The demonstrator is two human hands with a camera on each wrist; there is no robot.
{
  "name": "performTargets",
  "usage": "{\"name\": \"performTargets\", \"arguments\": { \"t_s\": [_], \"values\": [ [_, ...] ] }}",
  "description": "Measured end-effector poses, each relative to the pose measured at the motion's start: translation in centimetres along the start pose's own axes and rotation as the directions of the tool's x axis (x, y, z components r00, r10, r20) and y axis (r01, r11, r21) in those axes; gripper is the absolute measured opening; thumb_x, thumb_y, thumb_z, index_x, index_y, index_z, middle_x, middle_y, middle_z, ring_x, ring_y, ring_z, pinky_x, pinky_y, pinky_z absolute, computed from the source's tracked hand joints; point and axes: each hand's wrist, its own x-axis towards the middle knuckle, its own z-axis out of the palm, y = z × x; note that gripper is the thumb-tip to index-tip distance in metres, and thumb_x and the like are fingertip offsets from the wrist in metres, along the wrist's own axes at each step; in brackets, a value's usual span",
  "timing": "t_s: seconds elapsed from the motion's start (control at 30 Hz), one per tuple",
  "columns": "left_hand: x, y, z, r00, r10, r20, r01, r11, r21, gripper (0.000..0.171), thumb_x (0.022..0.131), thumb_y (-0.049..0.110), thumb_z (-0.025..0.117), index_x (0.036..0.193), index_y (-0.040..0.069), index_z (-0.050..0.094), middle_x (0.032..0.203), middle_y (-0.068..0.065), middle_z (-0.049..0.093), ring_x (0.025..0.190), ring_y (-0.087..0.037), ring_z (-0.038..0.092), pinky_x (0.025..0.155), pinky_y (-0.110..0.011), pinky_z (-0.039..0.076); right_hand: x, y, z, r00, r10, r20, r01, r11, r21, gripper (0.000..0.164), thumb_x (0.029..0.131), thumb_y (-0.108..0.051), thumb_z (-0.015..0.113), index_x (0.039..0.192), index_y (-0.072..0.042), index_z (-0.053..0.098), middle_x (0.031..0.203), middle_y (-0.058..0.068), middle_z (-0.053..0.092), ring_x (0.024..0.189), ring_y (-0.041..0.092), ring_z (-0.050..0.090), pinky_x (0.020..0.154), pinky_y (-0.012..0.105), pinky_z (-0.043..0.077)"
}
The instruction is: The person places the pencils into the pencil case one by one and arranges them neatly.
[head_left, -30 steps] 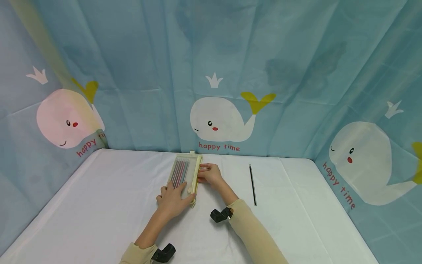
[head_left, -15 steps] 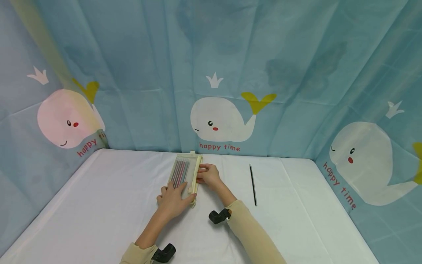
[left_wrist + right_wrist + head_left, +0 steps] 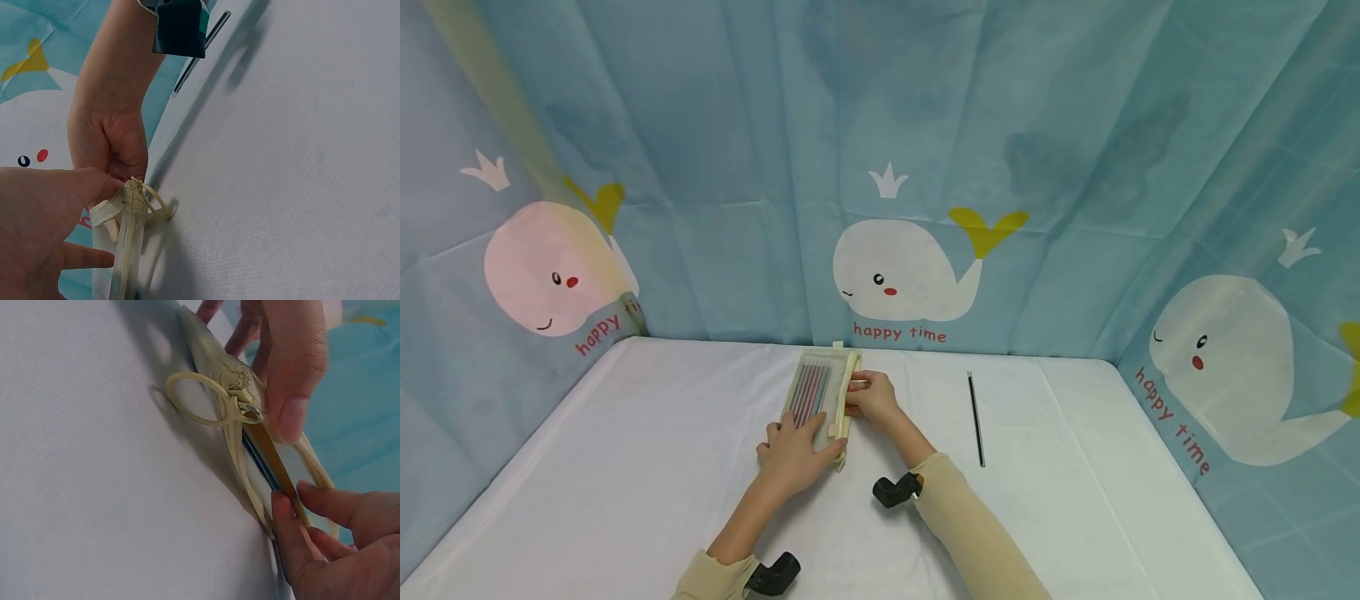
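A cream pencil case [image 3: 842, 364] with a see-through top lies on the table, and several pencils [image 3: 807, 393] show inside. My left hand [image 3: 792, 457] spreads over its near end and grips it, thumb at the right edge beside the zip. At the case's right side, my right hand [image 3: 874, 397] pinches a yellow-brown strip [image 3: 274, 456] lying in the unzipped opening; its kind is unclear. A dark blue edge [image 3: 261, 459] runs beside that strip. In the right wrist view, the zip pull [image 3: 245, 411] with its cord loop sits near the left thumb.
One black pencil [image 3: 976, 421] lies on the white tablecloth [image 3: 1075, 500], right of the right hand. Blue curtains [image 3: 730, 250] with whale prints stand behind and beside the table. Each wrist wears a black camera mount [image 3: 895, 490].
My right hand has shifted slightly left against the case, and less of the yellow strip shows along the edge. The left hand and black pencil stay put.
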Motion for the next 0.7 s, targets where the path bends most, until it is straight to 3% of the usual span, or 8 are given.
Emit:
{"name": "performTargets", "arguments": {
  "t_s": [0.33,0.5,0.7],
  "values": [
    [0.0,0.1,-0.1,1.0,0.003,0.004,-0.003,1.0,0.01,0.074,0.096,0.053,0.067,0.151,0.005,0.057,0.152,-0.042,0.037,0.126,-0.06,0.04,0.088,-0.073,0.036,-0.4,-0.3,-0.7,0.999,-0.034,0.022,0.034,0.999,-0.021,0.045,0.095,0.011,0.068,0.138,0.016,0.057,0.115,0.031,0.069,0.085,0.024,0.076,0.081,0.04,0.064],
    [0.0,0.1,-0.2,1.0,-0.002,0.008,0.002,1.0,0.007,0.074,0.097,0.053,0.067,0.151,0.004,0.057,0.151,-0.042,0.037,0.126,-0.06,0.039,0.089,-0.073,0.036,-0.7,-0.3,-1.5,0.998,-0.033,0.047,0.033,0.999,0.0,0.043,0.097,0.012,0.066,0.139,0.016,0.057,0.117,0.03,0.07,0.081,0.019,0.075,0.082,0.039,0.063],
    [-0.1,0.2,-0.1,1.0,-0.003,0.005,0.003,1.0,0.001,0.072,0.096,0.051,0.067,0.151,0.004,0.057,0.151,-0.042,0.037,0.126,-0.06,0.039,0.09,-0.074,0.035,-1.1,-0.2,-2.4,0.999,-0.031,0.021,0.031,0.999,-0.013,0.04,0.097,0.01,0.065,0.137,0.012,0.061,0.114,0.027,0.071,0.078,0.016,0.072,0.08,0.036,0.064]
  ]
}}
